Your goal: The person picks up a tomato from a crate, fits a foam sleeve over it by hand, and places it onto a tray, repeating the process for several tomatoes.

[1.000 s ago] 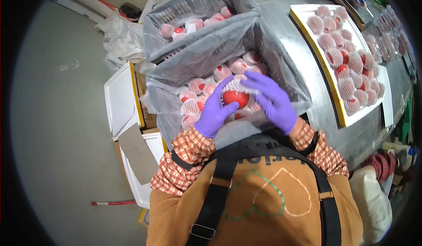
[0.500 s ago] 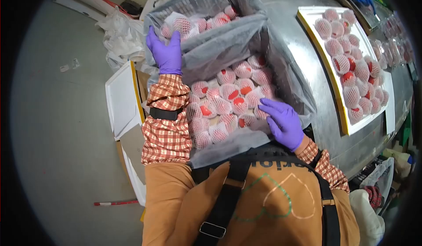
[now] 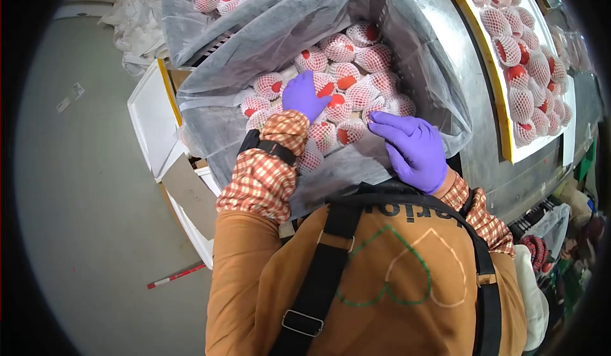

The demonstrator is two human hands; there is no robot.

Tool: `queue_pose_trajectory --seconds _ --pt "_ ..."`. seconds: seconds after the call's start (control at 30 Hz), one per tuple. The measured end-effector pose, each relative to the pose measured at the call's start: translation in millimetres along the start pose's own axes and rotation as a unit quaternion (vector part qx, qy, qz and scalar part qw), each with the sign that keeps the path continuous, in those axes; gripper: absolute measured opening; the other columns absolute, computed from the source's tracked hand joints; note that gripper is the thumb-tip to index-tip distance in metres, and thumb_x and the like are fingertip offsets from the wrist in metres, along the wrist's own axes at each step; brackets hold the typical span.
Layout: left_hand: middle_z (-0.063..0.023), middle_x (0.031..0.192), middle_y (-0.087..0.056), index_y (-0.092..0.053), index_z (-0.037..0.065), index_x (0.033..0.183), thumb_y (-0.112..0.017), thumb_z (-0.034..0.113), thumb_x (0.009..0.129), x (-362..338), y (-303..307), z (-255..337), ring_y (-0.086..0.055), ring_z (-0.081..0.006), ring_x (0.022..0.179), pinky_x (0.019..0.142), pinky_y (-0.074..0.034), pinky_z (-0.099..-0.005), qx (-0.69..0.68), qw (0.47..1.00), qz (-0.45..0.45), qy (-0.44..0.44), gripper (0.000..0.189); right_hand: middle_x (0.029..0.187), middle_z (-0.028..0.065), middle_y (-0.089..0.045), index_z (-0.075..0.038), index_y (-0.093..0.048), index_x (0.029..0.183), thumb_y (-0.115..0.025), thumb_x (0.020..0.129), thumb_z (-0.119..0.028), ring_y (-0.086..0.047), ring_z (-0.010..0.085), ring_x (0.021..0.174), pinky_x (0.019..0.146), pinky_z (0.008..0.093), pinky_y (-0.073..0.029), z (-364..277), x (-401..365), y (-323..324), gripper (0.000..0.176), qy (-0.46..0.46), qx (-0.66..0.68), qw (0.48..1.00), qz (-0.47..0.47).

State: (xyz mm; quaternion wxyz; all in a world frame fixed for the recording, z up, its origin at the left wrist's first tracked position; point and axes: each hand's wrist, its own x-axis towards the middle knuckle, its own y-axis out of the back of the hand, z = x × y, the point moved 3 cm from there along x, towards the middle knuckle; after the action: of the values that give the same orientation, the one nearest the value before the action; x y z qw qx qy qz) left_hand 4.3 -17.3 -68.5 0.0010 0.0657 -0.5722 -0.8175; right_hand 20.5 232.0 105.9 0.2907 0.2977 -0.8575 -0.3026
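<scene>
Two white trays (image 3: 149,111): stacked on the floor at far left, with a yellow edge on the side toward the crates. A brown cardboard sheet (image 3: 191,194) lies across the lower one.
Striped stick (image 3: 177,276): red and white, lying on the grey floor below the trays, well apart from the crates.
Far crate (image 3: 219,41): top left, lined with grey fleece, with a few red fruits in white foam nets showing at its upper edge.
Near crate (image 3: 210,127): directly in front of the person, also fleece-lined. Its liner hangs over the rim.
Netted fruits (image 3: 337,47): they fill the floor of the near crate, packed close and touching one another.
Left hand (image 3: 305,96): in a purple glove, palm down among the netted fruits in the middle of the near crate. Its fingers are hidden against the fruit, so I cannot tell whether they have closed on one.
Right hand (image 3: 417,149): also in a purple glove, at the near right corner of the same crate. Its fingers are spread and stretched out leftward, with the fingertips (image 3: 375,119) touching a netted fruit, and it holds nothing.
Steel table (image 3: 471,120): just right of the near crate.
Long tray (image 3: 498,101): white with a yellow edge, lying on the steel table and crowded with more netted red fruit.
</scene>
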Motion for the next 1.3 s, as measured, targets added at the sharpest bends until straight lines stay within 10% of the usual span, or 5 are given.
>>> queue_pose_trajectory --seconds 0.53,0.73,0.93,1.0,1.3 --pt "-0.0226 0.115 -0.053 -0.053 0.001 0.12 -0.082 0.044 0.061 -4 35 26 -0.055 -0.0335 0.105 0.093 -0.045 -0.0413 0.02 0.997 0.016 0.072 0.079 0.115 0.0066 -0.064 -0.011 -0.064 0.109 -0.06 0.08 -0.007 -0.064 0.0248 0.085 0.074 0.0347 -0.05 3 -7 0 0.029 -0.01 -0.013 0.999 0.035" --pt "-0.0151 0.113 -0.06 -0.047 -0.002 0.126 -0.083 0.024 0.07 -32 83 55 -0.062 -0.0199 0.098 0.086 -0.052 -0.0325 -0.557 0.821 -0.086 0.097 0.071 0.126 0.0122 -0.058 -0.009 -0.055 0.127 -0.062 0.085 -0.015 -0.06 0.0274 0.107 0.092 0.0357 -0.048 8 0 -4 0.043 -0.096 0.055 0.993 0.048" --pt "-0.0121 0.114 -0.059 -0.045 -0.002 0.127 -0.079 0.015 0.076 -69 122 98 -0.06 -0.0168 0.1 0.087 -0.052 -0.0286 -0.602 0.796 -0.047 0.044 0.064 0.131 0.0161 -0.053 -0.001 -0.034 0.142 -0.067 0.088 -0.03 -0.055 0.0235 0.115 0.097 0.0325 -0.045 15 14 -24 0.07 -0.155 0.264 0.952 0.021" --pt "-0.0123 0.113 -0.059 -0.045 -0.001 0.128 -0.078 0.013 0.077 -77 125 104 -0.06 -0.0173 0.101 0.087 -0.052 -0.0286 -0.604 0.797 -0.004 0.024 0.063 0.129 0.0146 -0.053 0.0 -0.034 0.142 -0.067 0.088 -0.031 -0.056 0.0194 0.113 0.095 0.0302 -0.046 8 18 -33 0.07 -0.24 0.477 0.845 0.015" --pt "-0.0133 0.124 -0.055 -0.045 -0.003 0.132 -0.057 0.027 0.095 -95 117 90 -0.054 -0.0189 0.113 0.096 -0.045 -0.0296 -0.651 0.754 0.027 0.082 0.049 0.112 0.0053 -0.063 -0.005 -0.054 0.131 -0.051 0.098 -0.026 -0.057 0.0076 0.095 0.085 0.0232 -0.047 10 22 -32 0.039 -0.255 0.419 0.872 0.005"
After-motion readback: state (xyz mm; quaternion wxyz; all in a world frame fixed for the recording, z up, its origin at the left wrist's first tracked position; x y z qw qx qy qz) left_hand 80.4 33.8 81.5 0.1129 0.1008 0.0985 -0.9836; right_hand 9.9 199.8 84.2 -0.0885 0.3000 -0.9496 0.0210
